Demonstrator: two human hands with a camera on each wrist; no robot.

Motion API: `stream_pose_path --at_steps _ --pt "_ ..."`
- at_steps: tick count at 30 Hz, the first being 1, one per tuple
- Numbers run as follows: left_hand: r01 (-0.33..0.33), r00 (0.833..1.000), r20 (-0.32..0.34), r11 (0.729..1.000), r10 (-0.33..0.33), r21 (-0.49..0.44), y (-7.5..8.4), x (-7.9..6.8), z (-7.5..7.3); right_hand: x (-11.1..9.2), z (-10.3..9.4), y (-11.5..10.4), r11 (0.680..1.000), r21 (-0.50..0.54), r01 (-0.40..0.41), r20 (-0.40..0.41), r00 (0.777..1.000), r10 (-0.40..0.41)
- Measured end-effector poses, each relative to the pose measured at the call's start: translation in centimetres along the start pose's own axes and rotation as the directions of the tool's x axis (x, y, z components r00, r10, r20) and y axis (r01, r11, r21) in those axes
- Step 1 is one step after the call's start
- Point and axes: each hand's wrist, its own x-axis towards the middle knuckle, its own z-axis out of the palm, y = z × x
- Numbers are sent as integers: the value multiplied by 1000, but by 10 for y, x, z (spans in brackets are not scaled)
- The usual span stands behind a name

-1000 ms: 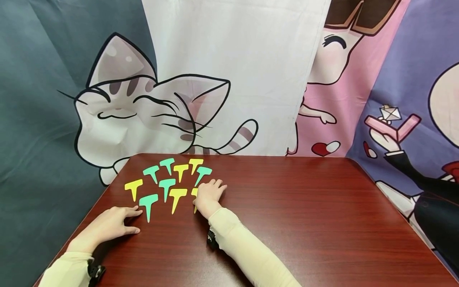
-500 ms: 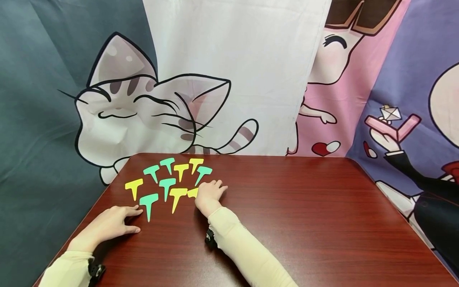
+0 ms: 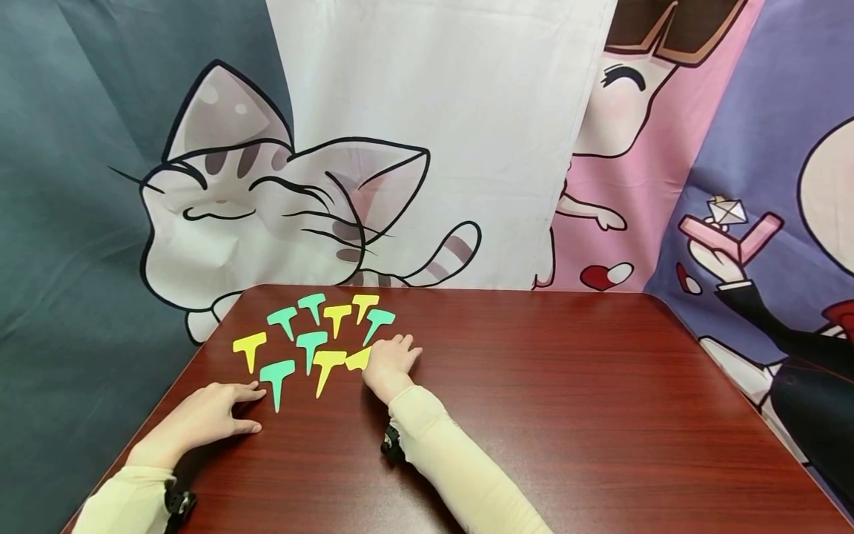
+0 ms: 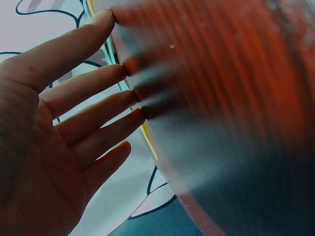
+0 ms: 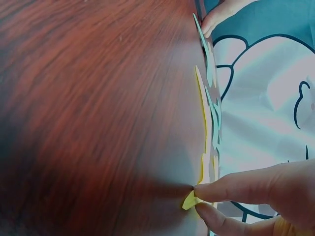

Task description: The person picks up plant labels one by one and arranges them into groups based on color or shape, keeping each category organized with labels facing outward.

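Observation:
My right hand (image 3: 392, 365) is low over the table at the right side of the group of T-shaped plant labels. In the right wrist view its thumb and finger pinch a yellow plant label (image 5: 190, 200); the head view shows only that label's tilted top, the rest lying behind the hand. The top meets the end of a neighbouring yellow label (image 3: 330, 359). My left hand (image 3: 203, 420) rests on the table with fingers spread and fingertips down, holding nothing. Its index fingertip is right beside a green label (image 3: 277, 372), and a yellow label (image 3: 250, 345) lies just beyond.
Several more green and yellow labels lie flat farther back, among them a green one (image 3: 311, 343) and a yellow one (image 3: 365, 302). The brown wooden table (image 3: 567, 400) extends to the right. A printed cloth (image 3: 440, 111) hangs behind the table's far edge.
The pinched yellow label has turned, its top swinging left and tilting while its stem went behind the right hand. The neighbouring yellow label has shifted slightly left. The left hand stays put.

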Motion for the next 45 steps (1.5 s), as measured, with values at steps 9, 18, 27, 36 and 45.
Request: stream_pose_path --at_steps 9,18,27,36,45 --pt "-5 1000 -8 1000 5 0 -1 1 2 2 1 6 999 42 16 17 1000 -17" --pt "-1 1000 -13 1000 1 3 -2 -1 3 1 9 10 996 89 29 5 1000 -30" --pt "-3 1000 -10 1000 3 5 -2 0 3 -3 7 13 991 122 51 -8 999 -51" --pt "-5 1000 -3 1000 5 12 0 0 0 -4 7 15 988 123 91 -42 995 -87" --pt "-15 1000 1 1000 15 12 1 0 -3 -4 7 16 984 138 114 -48 993 -109"
